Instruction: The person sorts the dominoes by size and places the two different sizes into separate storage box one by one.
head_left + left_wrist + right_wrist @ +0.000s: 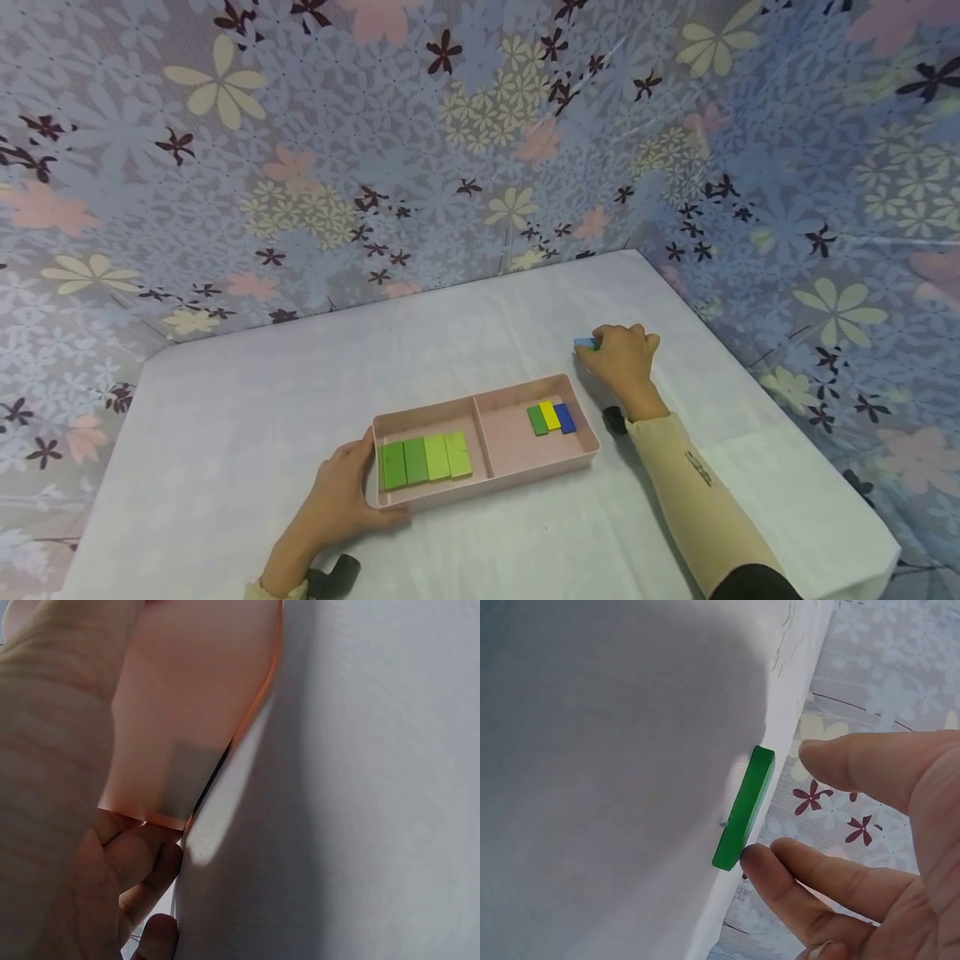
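A pale pink two-compartment tray [525, 472] stands on the white cloth, and my left hand [341, 492] grips its left end. The thumb lies along the front wall; in the left wrist view the fingers [139, 859] bend at the tray's end. Green tiles [416, 460] lie side by side in the left compartment. In the right one are a small green tile [537, 420], a yellow tile [550, 415] and a blue tile [565, 418]. Beyond the tray's right end, my right hand [622, 358] spreads thumb and fingers about a green block [744, 808] with a light blue face. A fingertip is at its lower end; the thumb looks apart.
White cloth [300, 375] covers the table. Flower-patterned fabric [420, 167] hangs behind it and along the right side. Dark wrist devices show at the left wrist [333, 577] and beside the right wrist [615, 420].
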The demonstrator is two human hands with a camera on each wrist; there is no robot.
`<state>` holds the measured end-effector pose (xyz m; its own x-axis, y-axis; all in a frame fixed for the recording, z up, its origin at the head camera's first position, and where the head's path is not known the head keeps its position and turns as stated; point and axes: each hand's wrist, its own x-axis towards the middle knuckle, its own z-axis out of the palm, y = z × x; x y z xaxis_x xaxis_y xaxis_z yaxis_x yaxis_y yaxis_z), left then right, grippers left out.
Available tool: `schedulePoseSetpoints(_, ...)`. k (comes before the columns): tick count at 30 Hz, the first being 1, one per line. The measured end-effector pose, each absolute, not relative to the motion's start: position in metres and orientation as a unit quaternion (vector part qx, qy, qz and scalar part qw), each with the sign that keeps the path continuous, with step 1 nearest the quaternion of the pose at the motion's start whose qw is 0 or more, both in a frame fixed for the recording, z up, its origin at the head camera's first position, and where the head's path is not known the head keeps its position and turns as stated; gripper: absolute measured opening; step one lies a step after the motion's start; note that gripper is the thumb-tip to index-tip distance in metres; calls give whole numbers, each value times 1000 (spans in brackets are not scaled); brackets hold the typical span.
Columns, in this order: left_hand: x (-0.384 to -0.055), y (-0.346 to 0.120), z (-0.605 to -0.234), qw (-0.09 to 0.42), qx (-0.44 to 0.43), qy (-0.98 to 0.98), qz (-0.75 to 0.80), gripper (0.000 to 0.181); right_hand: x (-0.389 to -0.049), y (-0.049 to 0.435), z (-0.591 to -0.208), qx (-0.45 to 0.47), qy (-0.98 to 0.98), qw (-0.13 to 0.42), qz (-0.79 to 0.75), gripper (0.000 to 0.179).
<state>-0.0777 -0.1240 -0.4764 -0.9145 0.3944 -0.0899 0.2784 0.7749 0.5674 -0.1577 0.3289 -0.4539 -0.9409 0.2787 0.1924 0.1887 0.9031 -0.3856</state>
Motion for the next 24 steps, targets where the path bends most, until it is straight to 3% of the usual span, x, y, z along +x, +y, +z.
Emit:
schedulePoseSetpoints(13,-78,-126,-479,97,179,937,284,139,-161,328,-454,-145,-976,104,129,43)
schedulePoseSetpoints(24,-77,-125,-479,104,170,938,283,139,-160,328,-449,-173,-980,48,81,52)
